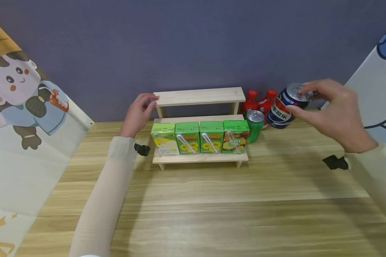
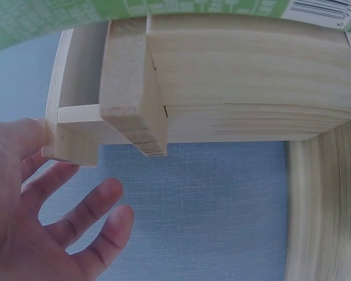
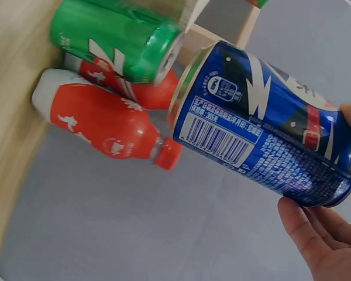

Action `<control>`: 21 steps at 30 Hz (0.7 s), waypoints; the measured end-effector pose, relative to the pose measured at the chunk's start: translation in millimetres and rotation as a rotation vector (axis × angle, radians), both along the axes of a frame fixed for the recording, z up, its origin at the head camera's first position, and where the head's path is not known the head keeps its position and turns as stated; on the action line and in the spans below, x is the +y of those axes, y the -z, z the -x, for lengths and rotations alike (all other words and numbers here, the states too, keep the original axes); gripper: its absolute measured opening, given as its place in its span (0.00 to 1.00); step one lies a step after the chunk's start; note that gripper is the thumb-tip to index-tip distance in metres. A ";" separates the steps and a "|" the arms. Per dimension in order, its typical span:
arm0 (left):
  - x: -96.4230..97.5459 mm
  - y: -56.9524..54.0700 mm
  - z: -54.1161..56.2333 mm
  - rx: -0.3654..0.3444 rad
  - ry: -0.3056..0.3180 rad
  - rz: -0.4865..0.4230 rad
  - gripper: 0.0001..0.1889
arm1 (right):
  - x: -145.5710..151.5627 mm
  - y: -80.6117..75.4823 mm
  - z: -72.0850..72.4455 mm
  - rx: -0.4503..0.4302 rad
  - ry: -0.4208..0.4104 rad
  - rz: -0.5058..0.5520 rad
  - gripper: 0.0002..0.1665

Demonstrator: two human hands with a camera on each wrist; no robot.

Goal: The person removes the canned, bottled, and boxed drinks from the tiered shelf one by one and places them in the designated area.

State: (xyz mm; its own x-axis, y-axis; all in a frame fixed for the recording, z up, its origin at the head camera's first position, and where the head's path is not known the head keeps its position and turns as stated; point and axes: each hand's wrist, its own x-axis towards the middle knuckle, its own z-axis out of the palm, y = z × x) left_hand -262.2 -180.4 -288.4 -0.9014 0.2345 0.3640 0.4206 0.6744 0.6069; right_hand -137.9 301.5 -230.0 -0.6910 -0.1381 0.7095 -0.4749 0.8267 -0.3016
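Note:
My right hand (image 1: 337, 110) grips a dark blue cola can (image 1: 280, 113) by its top end, thumb on one side and fingers on the other. The can is tilted and raised above the table, to the right of a two-step wooden shelf (image 1: 199, 95). In the right wrist view, the blue can (image 3: 263, 123) shows its barcode side. At the shelf's upper left corner, my left hand (image 1: 138, 113) pinches the end of the top board. The left wrist view shows thumb and index finger at that wooden end, with the other fingers (image 2: 99, 205) spread loosely below it.
Several green juice boxes (image 1: 188, 137) stand in a row on the lower step. A green can (image 1: 255, 125) stands just right of the shelf, with two red bottles (image 1: 266, 103) behind it. A blue-grey wall (image 1: 193, 46) rises behind, and printed panels (image 1: 35, 107) flank the wooden table (image 1: 212, 207).

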 end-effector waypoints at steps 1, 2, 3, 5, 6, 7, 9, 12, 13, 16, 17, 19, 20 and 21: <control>-0.1 -0.2 -0.3 0.000 -0.002 -0.002 0.19 | 1.2 1.9 0.0 -0.009 0.006 0.005 0.26; -0.2 -0.3 -0.6 0.001 0.001 -0.006 0.18 | 2.3 4.0 0.2 -0.022 0.013 0.011 0.26; -0.4 -0.5 -0.9 0.000 0.000 -0.006 0.18 | 3.4 6.3 0.5 -0.036 0.020 0.016 0.26; -0.7 -0.7 -1.2 -0.001 -0.001 -0.004 0.18 | 5.6 11.4 1.9 -0.068 0.031 0.027 0.26; -0.8 -0.8 -1.4 -0.002 0.000 -0.004 0.18 | 6.6 14.2 3.0 -0.084 0.035 0.038 0.26; -0.9 -0.8 -1.6 -0.003 0.000 -0.002 0.18 | 7.8 17.3 4.3 -0.101 0.037 0.047 0.25; -0.8 -1.0 -1.9 -0.008 0.000 0.001 0.19 | 10.1 23.5 7.3 -0.135 0.037 0.054 0.25; -0.4 -1.1 -1.9 -0.014 0.001 0.000 0.19 | 13.0 32.5 11.1 -0.200 0.036 0.074 0.24; -0.4 -1.0 -1.8 -0.016 0.002 0.001 0.19 | 13.9 35.7 12.2 -0.224 0.037 0.080 0.24; -0.1 -1.1 -1.4 -0.013 0.002 -0.001 0.19 | 16.5 45.5 15.7 -0.300 0.042 0.107 0.24; -0.1 -1.1 -1.2 -0.009 0.002 -0.002 0.19 | 17.3 49.0 17.1 -0.323 0.043 0.114 0.24; -0.1 -1.0 -0.9 -0.002 0.003 -0.006 0.18 | 19.1 56.2 20.7 -0.357 0.049 0.116 0.24; -0.1 -1.1 -0.9 0.002 0.004 -0.009 0.18 | 19.8 59.5 22.5 -0.376 0.054 0.118 0.25; -0.1 -1.1 -0.8 0.005 0.004 -0.011 0.18 | 20.8 62.8 24.5 -0.397 0.059 0.119 0.25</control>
State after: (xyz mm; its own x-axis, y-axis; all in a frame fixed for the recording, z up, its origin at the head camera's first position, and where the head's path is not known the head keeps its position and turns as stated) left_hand -261.3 -180.5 -287.3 -0.8985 0.2343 0.3711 0.4265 0.6656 0.6125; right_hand -162.4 322.2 -292.9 -0.9183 -0.0233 0.3952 -0.2555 0.7975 -0.5466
